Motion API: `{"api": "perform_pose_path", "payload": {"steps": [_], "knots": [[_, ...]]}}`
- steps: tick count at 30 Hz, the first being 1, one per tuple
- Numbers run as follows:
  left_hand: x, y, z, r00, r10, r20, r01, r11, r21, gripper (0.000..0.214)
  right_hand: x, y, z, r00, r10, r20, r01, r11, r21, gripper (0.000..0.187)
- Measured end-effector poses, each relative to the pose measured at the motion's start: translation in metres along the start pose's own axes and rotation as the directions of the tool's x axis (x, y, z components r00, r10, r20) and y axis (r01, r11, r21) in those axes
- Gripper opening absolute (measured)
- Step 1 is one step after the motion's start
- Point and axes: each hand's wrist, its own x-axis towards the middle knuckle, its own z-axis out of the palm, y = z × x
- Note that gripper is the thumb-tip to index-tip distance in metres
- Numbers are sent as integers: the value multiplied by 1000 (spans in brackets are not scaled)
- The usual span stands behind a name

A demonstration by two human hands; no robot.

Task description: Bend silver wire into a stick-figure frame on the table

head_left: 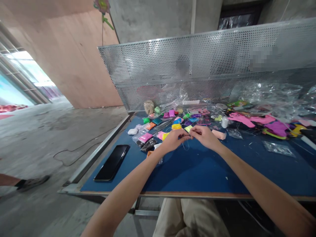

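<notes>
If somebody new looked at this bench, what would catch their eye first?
Packets of coloured clay scattered along the back of the blue table, under the perforated metal screen. The left hand and right hand meet mid-table, pinching what looks like thin wire. A black phone lies near the left edge.

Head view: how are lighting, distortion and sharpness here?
Head view: wide-angle bending curves the metal screen and the edge of the table; daylight washes out the opening at far left; two screen patches are blurred; the left hand and right hand look sharp, what they pinch too small to tell.
</notes>
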Motion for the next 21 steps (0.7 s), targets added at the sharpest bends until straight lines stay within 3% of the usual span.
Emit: {"api": "perform_pose_path", "payload": {"steps": [10,16,21], "knots": [[-5,-3,-7,994,48,101,-30,984,-177,31,-3,-8,-2,999,-12,42,9,997,72,26],[-1,-7,-9,987,160,30,-161,987,21,27,-3,-9,-9,995,-28,94,18,994,104,20],[0,-10,-10,974,224,16,-225,971,80,25,-5,-10,-8,996,-50,69,51,999,-5,18]]}}
